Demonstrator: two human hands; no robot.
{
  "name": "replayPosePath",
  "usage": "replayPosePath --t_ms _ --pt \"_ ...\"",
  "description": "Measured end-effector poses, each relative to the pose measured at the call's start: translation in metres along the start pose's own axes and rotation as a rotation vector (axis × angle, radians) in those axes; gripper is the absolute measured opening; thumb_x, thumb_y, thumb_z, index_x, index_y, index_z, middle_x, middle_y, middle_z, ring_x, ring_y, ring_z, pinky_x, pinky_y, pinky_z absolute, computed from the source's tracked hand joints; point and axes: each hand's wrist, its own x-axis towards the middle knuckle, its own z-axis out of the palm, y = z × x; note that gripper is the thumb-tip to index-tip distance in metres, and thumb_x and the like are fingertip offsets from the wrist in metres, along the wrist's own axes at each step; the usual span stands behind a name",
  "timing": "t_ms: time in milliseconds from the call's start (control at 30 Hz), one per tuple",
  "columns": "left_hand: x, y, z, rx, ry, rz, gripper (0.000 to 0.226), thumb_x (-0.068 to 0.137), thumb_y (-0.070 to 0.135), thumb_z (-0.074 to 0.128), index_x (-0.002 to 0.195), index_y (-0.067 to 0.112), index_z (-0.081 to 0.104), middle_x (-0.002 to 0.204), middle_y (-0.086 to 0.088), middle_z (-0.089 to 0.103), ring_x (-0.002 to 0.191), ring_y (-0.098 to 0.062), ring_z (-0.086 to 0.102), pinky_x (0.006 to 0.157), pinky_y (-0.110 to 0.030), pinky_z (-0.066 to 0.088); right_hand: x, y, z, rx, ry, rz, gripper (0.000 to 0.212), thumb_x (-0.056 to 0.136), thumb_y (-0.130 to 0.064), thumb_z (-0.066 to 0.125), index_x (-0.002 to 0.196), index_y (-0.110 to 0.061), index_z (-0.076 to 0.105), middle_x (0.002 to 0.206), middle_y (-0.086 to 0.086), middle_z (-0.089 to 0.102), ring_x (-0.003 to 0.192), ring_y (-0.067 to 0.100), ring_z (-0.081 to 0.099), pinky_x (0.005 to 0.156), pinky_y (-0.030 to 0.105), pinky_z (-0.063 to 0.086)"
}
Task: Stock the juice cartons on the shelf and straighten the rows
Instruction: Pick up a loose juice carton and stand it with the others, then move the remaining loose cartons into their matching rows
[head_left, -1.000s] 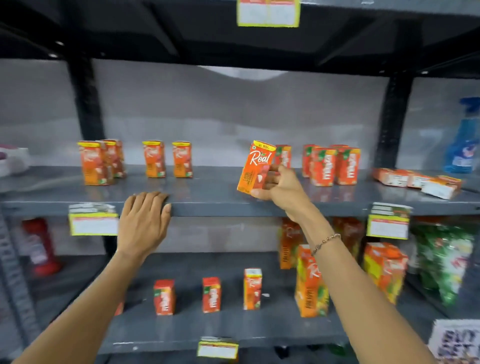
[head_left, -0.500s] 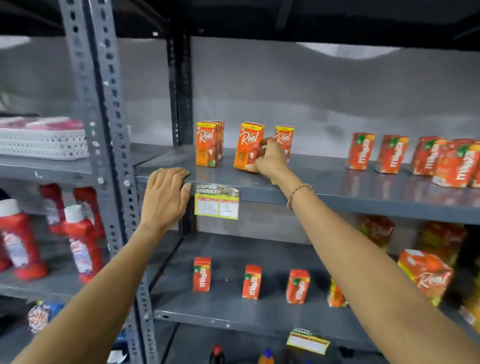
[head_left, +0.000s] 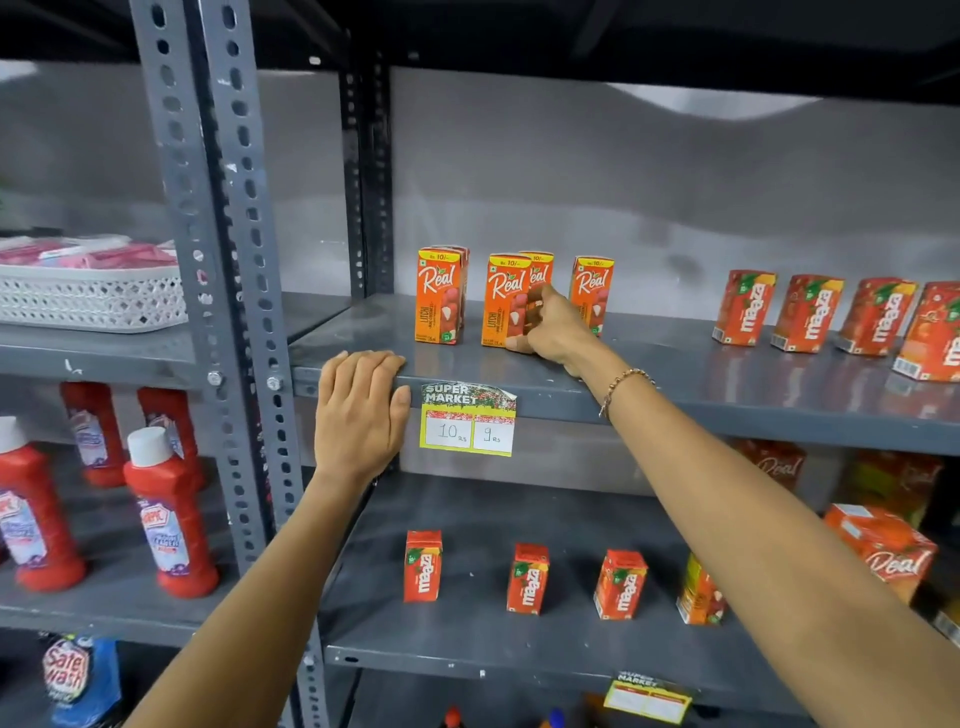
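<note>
- Upper shelf (head_left: 675, 384): grey metal, carrying two groups of small juice cartons, all upright.
- Left group: orange "Real" litchi cartons. The leftmost front carton (head_left: 437, 296) has a second carton directly behind it, mostly hidden.
- Middle carton (head_left: 505, 300) stands at the front of its row, base flat on the shelf, with another "Real" carton (head_left: 540, 270) behind and slightly right of it.
- A third row is headed by a single visible carton (head_left: 592, 291), just right of the reaching hand.
- Right hand (head_left: 553, 327): reaches onto the shelf, fingers curled around the right side of the middle carton, thumb low near its base. The grip is closed on the carton. A bead bracelet (head_left: 623, 382) sits on the wrist.
- Left hand (head_left: 361, 410): laid flat over the shelf's front edge, fingers together and hooked over the lip, holding no item.
- Price label (head_left: 468, 420): fixed to the shelf edge just right of the left hand, marked "SUPER MARKET", "10" and "9".
- Right group: red "maaza" cartons (head_left: 808, 314), well apart from the orange group, several leaning slightly.
- Lower shelf (head_left: 519, 660): three red "maaza" cartons (head_left: 527, 578) spaced in a line, an orange carton beside them, and larger "Real" packs (head_left: 883, 551) at far right.
- Adjoining bay, left: red bottles (head_left: 166, 519) with white caps, and a white basket (head_left: 93, 299) above.
</note>
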Motion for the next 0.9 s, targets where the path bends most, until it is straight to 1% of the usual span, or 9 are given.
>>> replayPosePath --t_ms 67,133,233,300,400,667,800,833,900 --pt "0.000 -0.001 -0.002 -0.006 -0.013 0.020 0.041 0.094 0.029 0.032 0.105 0.005 0.063 0.106 -0.011 0.066 0.102 -0.022 0.049 0.101 -0.038 0.031 -0.006 0.005 -0.006 0.021 0.009 -0.003 0.071 0.078 -0.013 0.075 0.139 -0.012 0.037 0.133 0.007 0.057 0.122 0.025 0.055 0.103 0.039 0.046" --pt "0.001 0.001 -0.007 -0.038 -0.018 0.011 0.040 0.094 0.028 0.032 0.105 0.005 0.064 0.107 -0.009 0.067 0.102 -0.022 0.050 0.100 -0.037 0.032 -0.022 0.014 -0.017 0.027 0.106 -0.049 0.054 0.085 -0.011 0.066 0.134 -0.009 0.043 0.130 0.007 0.059 0.119 0.023 0.057 0.098 0.035 0.048" --pt "0.005 0.014 -0.017 -0.144 -0.003 -0.173 0.045 0.098 0.025 0.025 0.098 0.008 0.067 0.101 -0.006 0.069 0.098 -0.023 0.056 0.097 -0.032 0.034 -0.059 0.036 -0.042 0.032 0.366 -0.215 0.025 0.091 -0.007 0.055 0.116 -0.009 0.060 0.110 0.001 0.065 0.100 0.014 0.061 0.087 0.021 0.046" --pt "0.010 0.032 -0.022 -0.152 0.003 -0.252 0.050 0.098 0.025 0.022 0.091 0.009 0.069 0.093 -0.005 0.071 0.092 -0.025 0.060 0.096 -0.032 0.035 -0.086 0.056 -0.060 0.011 0.543 -0.315 0.019 0.092 -0.004 0.052 0.105 -0.009 0.065 0.099 -0.005 0.064 0.090 0.009 0.059 0.078 0.010 0.042" --pt "0.015 0.076 -0.021 -0.042 -0.051 -0.152 0.049 0.099 0.026 0.024 0.088 0.014 0.070 0.089 -0.002 0.072 0.091 -0.022 0.063 0.106 -0.036 0.032 -0.115 0.088 -0.086 0.014 0.725 -0.369 0.020 0.089 0.000 0.051 0.096 -0.007 0.068 0.092 -0.006 0.063 0.084 0.008 0.057 0.071 -0.003 0.038" --pt "0.020 0.259 0.004 -0.165 -0.176 0.073 0.037 0.096 0.028 0.035 0.105 0.012 0.067 0.106 -0.003 0.070 0.105 -0.024 0.064 0.109 -0.038 0.028 -0.145 0.181 -0.195 -0.027 0.825 -0.321 0.020 0.086 0.001 0.050 0.092 -0.007 0.067 0.090 -0.006 0.064 0.082 0.003 0.056 0.070 -0.002 0.037" --pt "0.030 0.356 0.018 -0.244 -0.231 0.148 0.037 0.096 0.029 0.034 0.104 0.011 0.066 0.105 -0.005 0.069 0.105 -0.026 0.063 0.104 -0.036 0.032 -0.156 0.233 -0.274 -0.097 0.847 -0.291 0.021 0.084 0.001 0.051 0.093 -0.007 0.068 0.086 -0.004 0.064 0.080 0.014 0.060 0.072 0.017 0.043" --pt "0.032 0.380 0.021 -0.254 -0.231 0.165 0.037 0.096 0.029 0.034 0.103 0.012 0.066 0.104 -0.004 0.069 0.104 -0.026 0.063 0.103 -0.036 0.034 -0.159 0.247 -0.294 -0.097 0.835 -0.275 0.020 0.085 0.001 0.051 0.094 -0.008 0.067 0.086 -0.003 0.064 0.080 0.014 0.060 0.072 0.019 0.044" --pt "0.036 0.428 0.027 -0.273 -0.226 0.195 0.037 0.096 0.030 0.035 0.102 0.012 0.067 0.103 -0.003 0.069 0.101 -0.025 0.064 0.100 -0.037 0.039 -0.165 0.274 -0.337 -0.072 0.800 -0.221 0.020 0.087 0.000 0.051 0.099 -0.008 0.066 0.090 -0.001 0.064 0.084 0.014 0.059 0.072 0.014 0.045"
